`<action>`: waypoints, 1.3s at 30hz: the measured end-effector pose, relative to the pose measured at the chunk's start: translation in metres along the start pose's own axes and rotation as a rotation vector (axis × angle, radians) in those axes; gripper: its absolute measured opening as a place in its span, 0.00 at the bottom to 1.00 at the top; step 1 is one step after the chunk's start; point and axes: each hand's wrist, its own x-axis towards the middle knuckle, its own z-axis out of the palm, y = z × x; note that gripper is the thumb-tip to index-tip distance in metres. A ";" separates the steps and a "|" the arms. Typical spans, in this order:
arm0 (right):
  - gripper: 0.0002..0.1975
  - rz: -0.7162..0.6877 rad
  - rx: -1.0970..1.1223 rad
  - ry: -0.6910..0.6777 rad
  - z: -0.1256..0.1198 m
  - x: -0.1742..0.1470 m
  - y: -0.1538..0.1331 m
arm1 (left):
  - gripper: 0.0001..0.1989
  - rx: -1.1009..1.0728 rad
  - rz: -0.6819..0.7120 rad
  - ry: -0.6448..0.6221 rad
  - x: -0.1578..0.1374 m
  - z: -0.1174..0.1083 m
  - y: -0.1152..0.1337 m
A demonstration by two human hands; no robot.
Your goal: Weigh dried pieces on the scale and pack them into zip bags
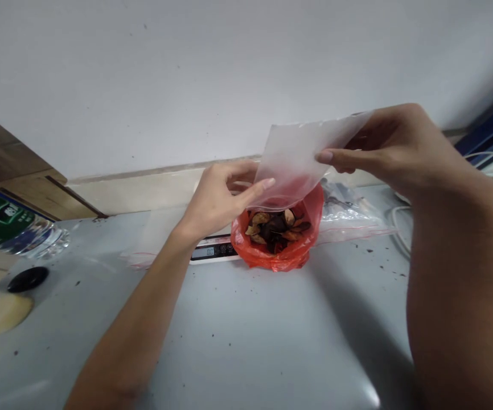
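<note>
Roughly at the middle of the back edge of the grey counter [238, 341], close to the wall [187, 74], a white scale [214, 250] with a small lit display is partly covered by a red plastic bag [276, 263]. Contents of the bag: brown and tan dried pieces [274, 228]. Left arm crosses in front of the scale and hides part of it. Toward the back left corner: a clear bottle [41, 242] with green label, a black disc [28, 279] and a pale yellow object [3, 310], cut off by the frame. To the right, along the back edge, a clear bag [344, 210] with dark contents, then a white cable [400, 228]. Dark specks are scattered over the counter.

Translucent pouch [293, 154] is held tilted above the red bag, its lower edge over the opening. It lies between the two hands: left hand [225, 191] grips its lower left edge, thumb in front; right hand [391, 142] pinches its upper right side between thumb and fingers
</note>
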 end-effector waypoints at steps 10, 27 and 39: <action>0.13 0.025 -0.087 -0.076 -0.001 0.001 0.010 | 0.12 -0.075 -0.038 0.059 -0.001 -0.004 -0.002; 0.06 0.135 -0.084 -0.313 0.001 0.007 0.020 | 0.10 -0.155 -0.099 0.291 0.004 -0.016 0.005; 0.21 0.153 0.079 -0.142 0.007 0.003 0.019 | 0.11 -0.103 -0.004 0.378 0.005 -0.024 -0.005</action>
